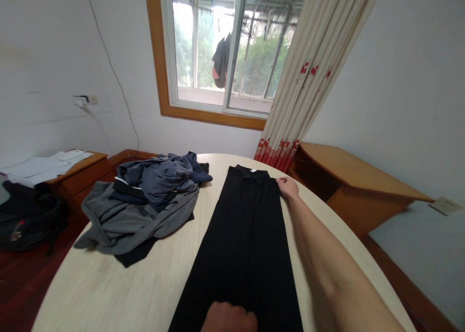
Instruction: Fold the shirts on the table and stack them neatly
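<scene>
R hand (287,185) pinches the black shirt (250,230) at its far R corner; L hand (229,317), well apart from it, is curled low over the cloth, grip can't tell. Shirt's laid out on the table (94,293), collar twd window (234,51); clothes pile (134,220) to its L, desk (348,169) R.

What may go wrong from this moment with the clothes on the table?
The right hand appears to pinch only one far corner of the black shirt, so a pull might skew or crease it. The grey garment reaches the edge of the table, so a knock might make it slide off.
</scene>
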The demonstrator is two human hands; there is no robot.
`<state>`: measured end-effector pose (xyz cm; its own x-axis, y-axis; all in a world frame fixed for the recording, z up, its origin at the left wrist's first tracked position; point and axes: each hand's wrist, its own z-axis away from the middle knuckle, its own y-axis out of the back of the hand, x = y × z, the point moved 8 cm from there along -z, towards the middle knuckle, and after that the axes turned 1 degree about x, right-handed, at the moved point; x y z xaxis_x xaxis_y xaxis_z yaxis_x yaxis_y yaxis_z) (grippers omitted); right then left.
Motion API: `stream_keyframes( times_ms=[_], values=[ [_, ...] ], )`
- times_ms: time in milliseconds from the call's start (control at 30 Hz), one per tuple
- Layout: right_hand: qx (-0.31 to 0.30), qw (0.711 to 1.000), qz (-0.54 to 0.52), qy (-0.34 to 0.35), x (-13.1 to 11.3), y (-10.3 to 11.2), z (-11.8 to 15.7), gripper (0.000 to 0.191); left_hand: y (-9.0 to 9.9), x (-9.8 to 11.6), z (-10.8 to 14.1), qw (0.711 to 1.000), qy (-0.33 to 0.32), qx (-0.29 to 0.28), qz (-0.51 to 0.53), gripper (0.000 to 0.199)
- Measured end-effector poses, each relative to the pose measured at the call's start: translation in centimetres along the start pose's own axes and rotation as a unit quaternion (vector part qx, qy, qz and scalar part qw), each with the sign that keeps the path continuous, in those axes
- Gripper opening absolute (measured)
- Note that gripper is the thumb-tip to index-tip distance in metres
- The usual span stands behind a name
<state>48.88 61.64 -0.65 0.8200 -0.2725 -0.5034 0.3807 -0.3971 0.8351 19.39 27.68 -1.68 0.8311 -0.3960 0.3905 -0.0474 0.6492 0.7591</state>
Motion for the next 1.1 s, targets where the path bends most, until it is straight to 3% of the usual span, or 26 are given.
stream_keyframes(
  times_ms=[133, 233, 400, 500, 633, 833, 1000, 1100],
  values=[
    [-0.015, 0.998, -0.024, 0.062, -1.5, 0.2, 3.5, 0.050, 0.8, 0.6, 0.9, 1.000, 0.010, 0.016, 0.000, 0.026],
    [-0.037, 0.994, 0.037, 0.101, -3.6, 0.3, 7.8, 0.060, 1.2, 1.0, 1.6, 1.000, 0.011, 0.015, -0.012, 0.037],
    [-0.119, 0.981, 0.129, 0.084, -6.7, -0.5, 15.4, 0.073, 1.9, 1.4, 2.6, 0.999, 0.014, 0.027, -0.016, 0.043],
    [-0.167, 0.971, 0.155, 0.079, -7.8, -1.5, 17.8, 0.077, 2.1, 1.5, 3.0, 0.999, 0.017, 0.037, -0.010, 0.039],
    [-0.161, 0.968, 0.171, 0.090, -8.2, -2.0, 17.3, 0.077, 2.4, 1.6, 3.0, 0.997, -0.011, 0.073, 0.016, 0.035],
    [-0.153, 0.964, 0.186, 0.110, -8.4, -3.2, 13.0, 0.078, 3.4, 1.5, 2.3, 0.976, -0.102, 0.186, 0.046, 0.035],
    [-0.146, 0.965, 0.175, 0.129, -8.9, -3.9, 9.7, 0.076, 4.8, -0.3, 2.0, 0.943, -0.141, 0.290, 0.086, 0.035],
    [-0.131, 0.970, 0.150, 0.143, -9.1, -3.4, 9.6, 0.073, 5.6, -1.8, 1.6, 0.941, -0.122, 0.308, 0.074, 0.044]
  ],
)
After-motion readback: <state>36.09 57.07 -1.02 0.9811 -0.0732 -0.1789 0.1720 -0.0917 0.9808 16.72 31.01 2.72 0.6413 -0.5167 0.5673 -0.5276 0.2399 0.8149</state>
